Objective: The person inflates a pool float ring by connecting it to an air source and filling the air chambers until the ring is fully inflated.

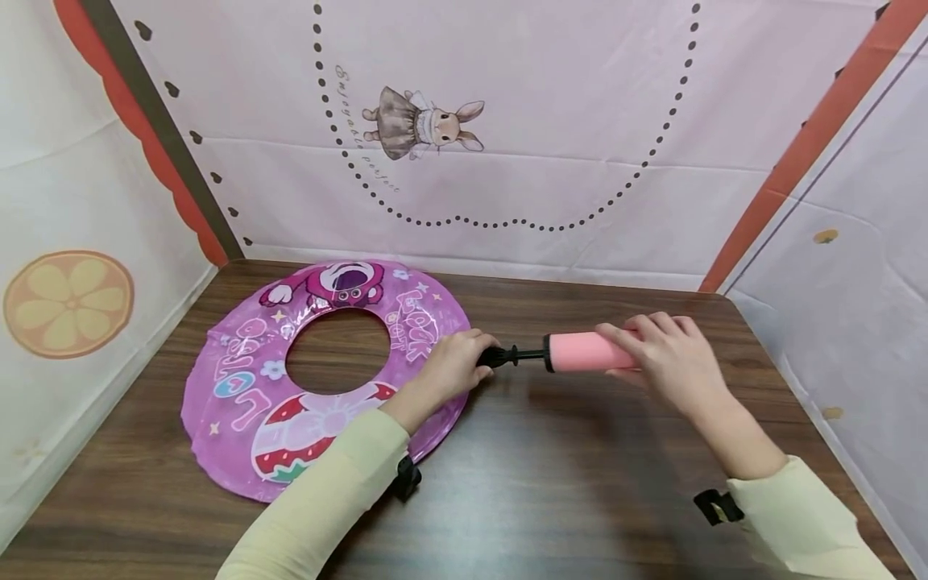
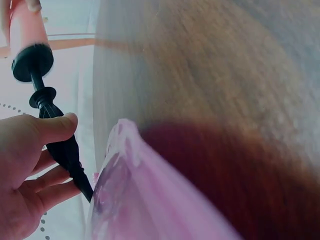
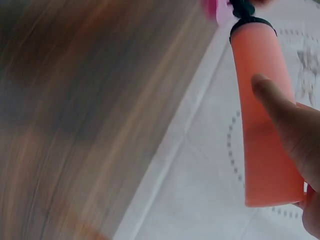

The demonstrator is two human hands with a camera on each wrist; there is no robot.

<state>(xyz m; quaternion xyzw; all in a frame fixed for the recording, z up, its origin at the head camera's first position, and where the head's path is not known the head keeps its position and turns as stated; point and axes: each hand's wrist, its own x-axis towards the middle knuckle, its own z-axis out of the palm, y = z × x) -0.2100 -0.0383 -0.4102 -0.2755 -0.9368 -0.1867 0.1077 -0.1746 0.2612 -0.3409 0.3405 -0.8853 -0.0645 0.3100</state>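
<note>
A hand pump with a pink barrel [image 1: 583, 352] is held level over the table, between both hands. My left hand [image 1: 457, 362] grips its black end piece [image 2: 62, 145], thumb on one side and fingers on the other; this piece tapers to a narrow tip. My right hand [image 1: 670, 362] holds the barrel near its far end, and the thumb lies along the pink side in the right wrist view. A short stretch of black rod [image 1: 532, 354] shows between end piece and barrel. Beneath the left forearm lies a purple-pink swim ring [image 1: 271, 368], printed with a cartoon bear and strawberries, its edge wrinkled.
The ring takes up the left half of the dark wood table [image 1: 551, 499]. Pale printed cloth [image 1: 544, 121] with a rabbit figure hangs along the back, and more cloth encloses both sides. Black straps [image 1: 718, 507] are at the cuffs of both light sleeves.
</note>
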